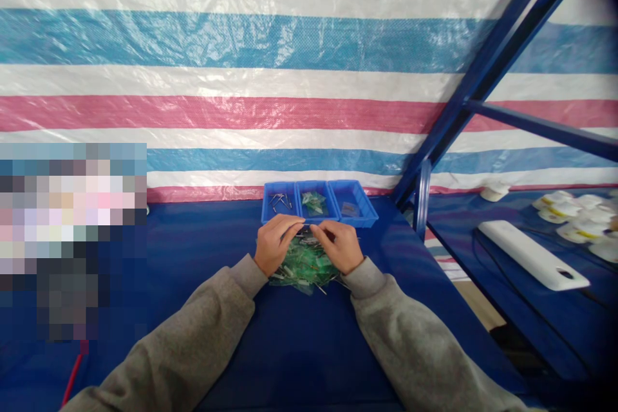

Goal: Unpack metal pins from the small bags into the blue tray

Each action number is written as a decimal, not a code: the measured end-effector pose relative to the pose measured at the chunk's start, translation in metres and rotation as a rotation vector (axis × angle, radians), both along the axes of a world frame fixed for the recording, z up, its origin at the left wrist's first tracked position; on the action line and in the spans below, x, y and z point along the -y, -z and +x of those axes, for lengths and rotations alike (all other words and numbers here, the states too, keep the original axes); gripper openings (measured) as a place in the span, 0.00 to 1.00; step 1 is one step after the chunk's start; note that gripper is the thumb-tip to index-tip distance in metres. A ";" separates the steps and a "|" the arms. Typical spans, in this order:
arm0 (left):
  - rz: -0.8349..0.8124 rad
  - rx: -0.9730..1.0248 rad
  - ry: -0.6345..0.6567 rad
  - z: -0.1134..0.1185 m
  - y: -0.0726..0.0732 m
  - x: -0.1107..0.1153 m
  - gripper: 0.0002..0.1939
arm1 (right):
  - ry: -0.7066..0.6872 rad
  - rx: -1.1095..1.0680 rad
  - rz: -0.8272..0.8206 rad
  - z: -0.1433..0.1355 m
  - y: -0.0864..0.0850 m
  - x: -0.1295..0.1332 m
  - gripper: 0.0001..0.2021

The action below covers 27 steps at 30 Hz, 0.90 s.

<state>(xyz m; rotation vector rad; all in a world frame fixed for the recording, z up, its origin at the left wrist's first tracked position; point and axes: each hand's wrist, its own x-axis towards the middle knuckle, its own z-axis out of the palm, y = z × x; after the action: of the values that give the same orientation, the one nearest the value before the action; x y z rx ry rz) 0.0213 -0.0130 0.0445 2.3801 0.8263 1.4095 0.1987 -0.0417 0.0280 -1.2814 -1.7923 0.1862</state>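
Note:
My left hand [277,243] and my right hand [342,246] are close together over a pile, fingertips pinched. A thin, pale rod-like piece [307,224] spans the small gap between them; its exact kind is too small to tell. Below lies a loose heap of green and clear flat pieces [306,264] mixed with thin metal pins [321,289]. Just beyond my fingers stand three blue bins in a row. The left bin [265,204] holds several metal pins, the middle bin [300,213] green and clear pieces, the right bin [369,206] a few small clear pieces.
A blue metal frame post [463,103] rises at the right. Past it, another blue surface carries a white elongated device [531,254], a black cable [535,318] and several white rolls [591,219]. A striped sheet [217,38] hangs behind. The left side is pixelated.

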 end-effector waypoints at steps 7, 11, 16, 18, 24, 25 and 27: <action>-0.028 -0.006 -0.002 0.001 -0.002 0.002 0.09 | 0.021 0.016 0.023 0.001 0.000 0.001 0.19; -0.082 -0.003 -0.031 0.000 -0.001 0.002 0.09 | 0.026 0.021 0.046 0.000 -0.001 0.002 0.18; -0.013 -0.023 -0.041 -0.001 0.003 -0.001 0.09 | 0.031 0.005 0.081 0.001 -0.001 0.001 0.18; 0.028 -0.039 -0.019 0.000 0.004 -0.002 0.10 | 0.034 0.004 0.085 0.002 -0.001 0.000 0.17; 0.028 0.059 -0.028 0.001 0.006 -0.006 0.07 | 0.047 0.011 0.103 0.002 -0.004 0.002 0.16; 0.031 0.064 -0.017 0.001 0.005 -0.007 0.06 | 0.047 0.012 0.106 0.002 -0.004 0.003 0.16; 0.026 0.073 0.005 0.000 0.004 -0.007 0.07 | 0.050 0.007 0.113 0.002 -0.004 0.003 0.16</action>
<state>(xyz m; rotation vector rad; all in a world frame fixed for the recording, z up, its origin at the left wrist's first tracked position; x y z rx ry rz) 0.0216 -0.0057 0.0408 2.3328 0.7870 1.5043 0.2006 -0.0451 0.0323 -1.2462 -1.7492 0.0515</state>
